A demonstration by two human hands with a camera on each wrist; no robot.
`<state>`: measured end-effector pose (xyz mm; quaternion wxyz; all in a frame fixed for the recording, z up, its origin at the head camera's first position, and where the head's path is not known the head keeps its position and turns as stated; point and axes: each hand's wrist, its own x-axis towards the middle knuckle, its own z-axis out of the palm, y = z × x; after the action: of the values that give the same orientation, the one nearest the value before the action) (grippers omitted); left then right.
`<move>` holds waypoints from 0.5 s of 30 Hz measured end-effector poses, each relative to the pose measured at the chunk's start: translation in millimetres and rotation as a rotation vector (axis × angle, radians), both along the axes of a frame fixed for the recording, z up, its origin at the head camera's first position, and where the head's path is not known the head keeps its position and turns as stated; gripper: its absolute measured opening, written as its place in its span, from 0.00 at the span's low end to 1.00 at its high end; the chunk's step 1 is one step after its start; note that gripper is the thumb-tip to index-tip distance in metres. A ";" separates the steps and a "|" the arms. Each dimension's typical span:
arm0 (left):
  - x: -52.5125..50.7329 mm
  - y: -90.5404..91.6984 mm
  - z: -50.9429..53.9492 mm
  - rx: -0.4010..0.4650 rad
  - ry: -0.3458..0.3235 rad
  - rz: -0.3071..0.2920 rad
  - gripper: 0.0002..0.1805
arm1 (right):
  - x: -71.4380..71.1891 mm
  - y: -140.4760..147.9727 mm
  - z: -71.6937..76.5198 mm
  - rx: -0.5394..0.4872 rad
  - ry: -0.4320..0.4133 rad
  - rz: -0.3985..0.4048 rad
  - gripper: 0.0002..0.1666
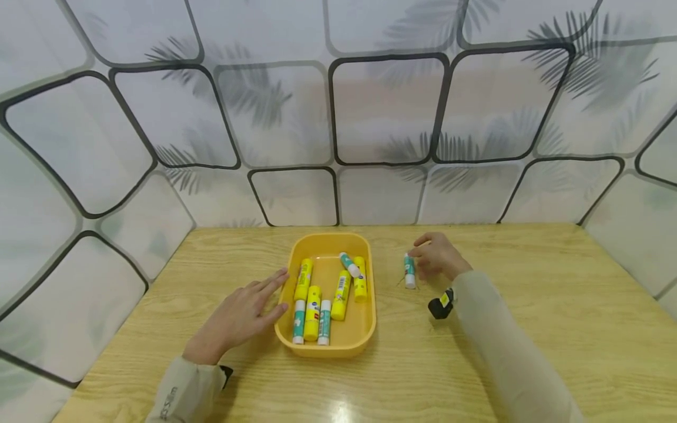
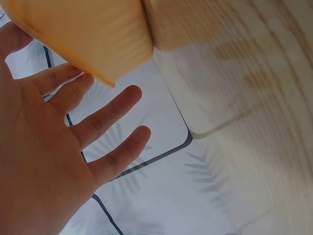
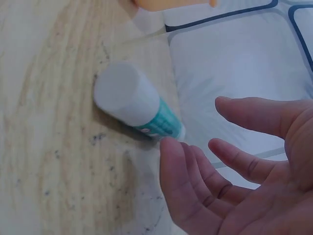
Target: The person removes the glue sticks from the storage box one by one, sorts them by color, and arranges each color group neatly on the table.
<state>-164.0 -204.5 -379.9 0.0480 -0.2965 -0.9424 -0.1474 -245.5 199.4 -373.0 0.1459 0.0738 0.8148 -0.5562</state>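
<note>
L hand (image 1: 238,316) spread, touching tray (image 1: 338,351), R hand (image 1: 439,257) spread nr 1 glue stick (image 1: 409,273)

Indoor tabletop workspace (home or business, indeterminable), wood-grain table (image 1: 597,305), wall covering (image 1: 383,117) in rounded-grid and grey palm-frond print, three sides enclosed.

A wooden table (image 1: 391,352) (pale, grained) carries a yellow tray (image 1: 338,351) and teal-and-white glue stick (image 1: 409,271).
</note>
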 end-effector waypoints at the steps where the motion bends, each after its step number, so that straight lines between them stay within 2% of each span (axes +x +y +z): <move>1: -0.1 -0.1 0.0 0.001 0.001 -0.002 0.32 | 0.2 -0.2 1.4 0.000 0.013 0.001 0.28; 7: 0.0 -0.9 -1.7 0.001 0.008 -0.014 0.32 | 1.3 -3.8 9.6 -0.016 0.068 0.011 0.31; 15: -0.5 -0.3 -0.9 -0.005 -0.005 -0.007 0.32 | -0.2 -15.5 20.7 -0.059 0.079 0.015 0.30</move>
<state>-164.5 -204.7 -380.7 0.0443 -0.2995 -0.9418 -0.1460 -245.6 183.9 -352.3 0.1201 0.0415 0.8037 -0.5812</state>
